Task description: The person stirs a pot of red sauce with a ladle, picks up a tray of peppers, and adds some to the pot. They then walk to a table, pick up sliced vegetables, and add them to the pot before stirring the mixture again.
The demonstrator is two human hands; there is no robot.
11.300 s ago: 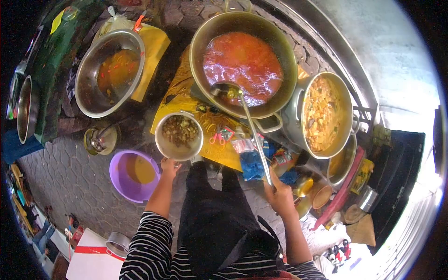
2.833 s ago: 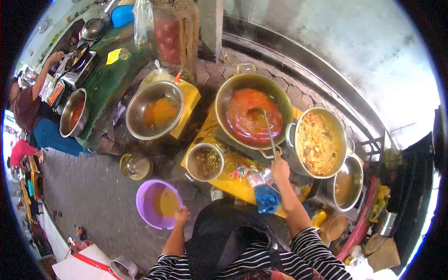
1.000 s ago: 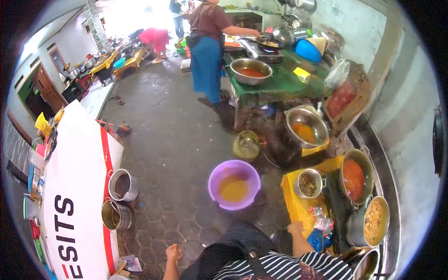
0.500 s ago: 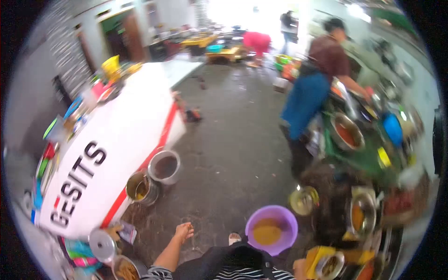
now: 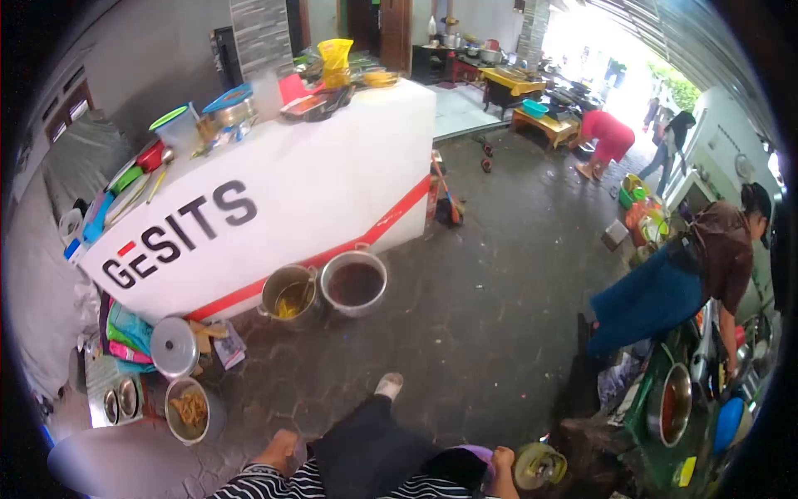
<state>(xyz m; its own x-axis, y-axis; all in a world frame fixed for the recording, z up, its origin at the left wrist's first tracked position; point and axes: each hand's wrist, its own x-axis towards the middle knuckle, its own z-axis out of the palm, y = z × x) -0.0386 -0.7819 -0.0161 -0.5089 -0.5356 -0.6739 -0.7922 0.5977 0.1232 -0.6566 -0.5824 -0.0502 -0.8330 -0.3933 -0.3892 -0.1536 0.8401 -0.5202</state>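
Low in the view, my left hand (image 5: 283, 445) hangs over the dark paved floor with its fingers curled and nothing seen in it. My right hand (image 5: 503, 458) is closed beside the purple basin (image 5: 477, 452), mostly hidden by my dark clothing and arm; whether it holds anything is hidden. A greenish round container (image 5: 539, 466) is just right of that hand. My foot (image 5: 389, 385) shows ahead of my striped and dark clothing.
A white GESITS counter (image 5: 332, 175) bears kitchenware. Before it stand two metal pots (image 5: 291, 293) (image 5: 354, 283); a pot of food (image 5: 189, 409) is lower left. A person in a blue skirt (image 5: 648, 287) bends over a pan (image 5: 670, 405). Farther back, a person in red (image 5: 608, 135) stoops.
The view has swung left, so the counter and pots appear farther right. My left hand is lower in view. My right hand now shows, and the purple basin is mostly covered.
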